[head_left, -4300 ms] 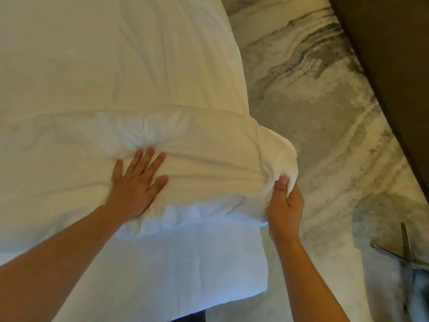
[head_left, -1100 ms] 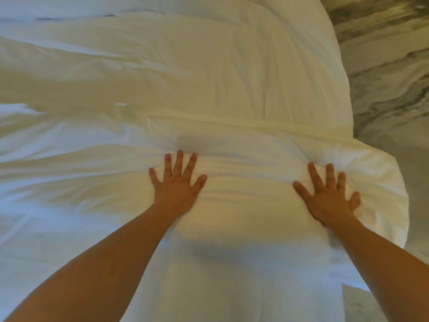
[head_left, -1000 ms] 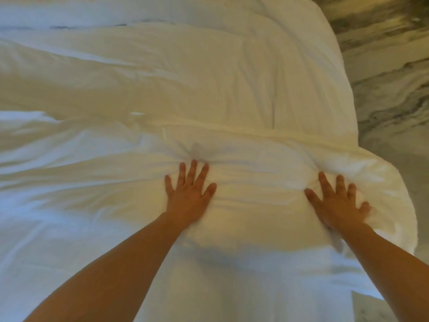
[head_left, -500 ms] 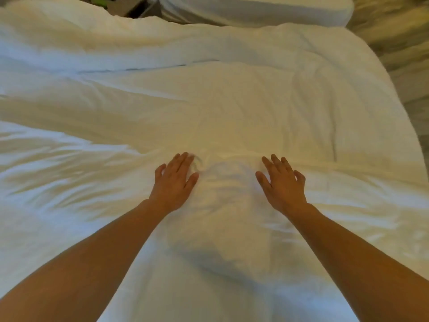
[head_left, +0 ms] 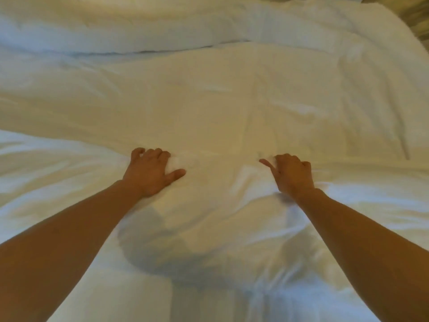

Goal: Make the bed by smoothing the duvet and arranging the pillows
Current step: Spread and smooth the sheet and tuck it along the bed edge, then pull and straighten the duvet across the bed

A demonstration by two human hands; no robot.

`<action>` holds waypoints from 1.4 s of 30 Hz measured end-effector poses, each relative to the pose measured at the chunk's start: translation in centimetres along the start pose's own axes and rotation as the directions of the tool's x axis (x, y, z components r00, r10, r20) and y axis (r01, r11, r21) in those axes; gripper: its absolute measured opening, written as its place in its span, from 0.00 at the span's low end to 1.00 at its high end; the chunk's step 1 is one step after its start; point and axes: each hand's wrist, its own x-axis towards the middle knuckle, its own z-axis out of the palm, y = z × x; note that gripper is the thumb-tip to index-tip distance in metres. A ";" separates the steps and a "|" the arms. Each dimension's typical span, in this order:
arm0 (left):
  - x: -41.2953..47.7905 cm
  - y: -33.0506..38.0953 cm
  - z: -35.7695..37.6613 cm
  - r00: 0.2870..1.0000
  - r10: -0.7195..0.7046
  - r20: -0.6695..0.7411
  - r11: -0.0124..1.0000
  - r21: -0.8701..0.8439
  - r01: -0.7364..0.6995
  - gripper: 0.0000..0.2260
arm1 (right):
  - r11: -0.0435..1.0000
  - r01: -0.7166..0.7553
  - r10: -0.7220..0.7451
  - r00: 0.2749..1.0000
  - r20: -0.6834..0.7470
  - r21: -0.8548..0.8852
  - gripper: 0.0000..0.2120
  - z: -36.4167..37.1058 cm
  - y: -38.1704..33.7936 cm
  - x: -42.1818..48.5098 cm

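A white duvet (head_left: 220,96) covers the bed and fills nearly the whole head view, creased in several places. Its near part forms a folded, puffy band running left to right. My left hand (head_left: 148,173) sits on the far edge of that band, fingers curled into the fabric, thumb stretched to the right. My right hand (head_left: 290,173) is a short way to the right on the same edge, fingers also curled into the fabric, thumb pointing left. A long white pillow (head_left: 111,29) lies across the head of the bed at the top.
A strip of marbled grey floor (head_left: 415,17) shows past the bed's right side at the top right corner. White bedding takes up everything else in view.
Both hands moved from the bed's right corner towards its middle. Flat half a second ago, their fingers now curl into the duvet's folded edge. The view has tilted down.
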 end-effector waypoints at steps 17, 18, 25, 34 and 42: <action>7.5 -2.3 -0.2 0.981 -0.116 -0.154 0.990 -0.102 0.101 0.34 | 0.979 -0.202 0.200 0.953 -0.228 0.014 0.36 1.0 0.2 5.6; 7.1 -2.0 1.8 0.989 -0.135 -0.065 0.986 -0.111 0.127 0.35 | 0.979 -0.204 0.205 0.973 -0.104 0.018 0.37 3.2 0.5 5.1; 6.2 -2.8 2.7 0.990 -0.095 -0.106 0.975 -0.212 0.071 0.32 | 0.976 -0.214 0.210 0.973 0.094 0.038 0.39 4.7 1.0 5.4; -3.2 -16.2 -1.2 0.973 -0.214 -0.085 0.967 -0.159 0.199 0.31 | 0.987 0.081 -0.080 0.997 -0.016 0.138 0.38 -0.1 -14.7 4.3; -2.8 -34.3 -0.2 0.944 -0.328 0.043 0.931 -0.155 0.331 0.27 | 0.963 0.222 -0.238 0.967 0.094 0.154 0.32 2.1 -35.6 6.3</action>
